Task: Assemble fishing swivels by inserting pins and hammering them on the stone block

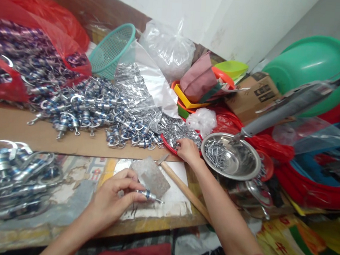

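Note:
My left hand (pixel 118 194) pinches a small silver metal fitting (pixel 147 194) with a blue band, its thin pin end pointing right. The fitting sits just above a flat grey metal block (pixel 151 175) on the bench. My right hand (pixel 188 150) is at a red tray (pixel 168 144) heaped with small silver metal parts (pixel 177 132). Its fingers are curled down at the parts; what they grip, if anything, is hidden. Between my arms lies a hammer (pixel 182 187), its wooden handle slanting under my right forearm.
Silver-and-blue fittings are heaped at the back (pixel 90 108) and left front (pixel 11 180). A steel bowl (pixel 244 166) of nails or pins stands right of my right hand. A grey metal arm (pixel 289 109) slants over it. Behind are a green basket (pixel 113 50) and a cardboard box (pixel 251 95).

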`<state>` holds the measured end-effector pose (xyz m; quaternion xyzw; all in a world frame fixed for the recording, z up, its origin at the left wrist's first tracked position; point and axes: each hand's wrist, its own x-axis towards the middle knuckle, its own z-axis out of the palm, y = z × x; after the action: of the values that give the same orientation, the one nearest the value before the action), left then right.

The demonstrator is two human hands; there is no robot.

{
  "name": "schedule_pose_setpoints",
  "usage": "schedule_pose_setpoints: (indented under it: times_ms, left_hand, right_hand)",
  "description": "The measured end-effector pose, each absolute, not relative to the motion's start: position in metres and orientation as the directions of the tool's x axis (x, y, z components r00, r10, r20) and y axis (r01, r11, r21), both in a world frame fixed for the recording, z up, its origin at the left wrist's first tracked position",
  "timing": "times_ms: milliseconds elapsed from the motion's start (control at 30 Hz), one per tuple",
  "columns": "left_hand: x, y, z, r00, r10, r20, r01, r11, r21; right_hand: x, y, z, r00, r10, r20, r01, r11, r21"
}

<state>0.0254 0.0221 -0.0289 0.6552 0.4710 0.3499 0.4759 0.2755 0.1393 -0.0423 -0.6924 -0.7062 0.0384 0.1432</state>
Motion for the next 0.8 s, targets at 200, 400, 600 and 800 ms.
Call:
schedule_pose_setpoints:
  times_ms: [200, 400, 600, 800]
  left_hand:
    - [0.025, 0.02, -0.029, 0.303, 0.953, -0.005, 0.273, -0.082, 0.959]
    - [0.025, 0.019, -0.033, 0.272, 0.962, 0.008, 0.277, -0.086, 0.957]
    - [0.03, 0.019, -0.036, 0.197, 0.979, -0.046, 0.22, 0.002, 0.975]
    - [0.028, 0.02, -0.038, 0.202, 0.979, -0.021, 0.218, -0.024, 0.976]
  right_hand:
    - [0.288, 0.127, -0.043, 0.038, 0.967, 0.252, 0.946, 0.046, -0.32]
    - [0.291, 0.109, -0.035, 0.124, 0.912, 0.392, 0.855, 0.102, -0.508]
    - [0.227, 0.06, -0.021, 0.058, 0.954, 0.295, 0.516, 0.224, -0.827]
    - [0.186, 0.012, -0.018, -0.118, 0.976, 0.184, 0.2, 0.205, -0.958]
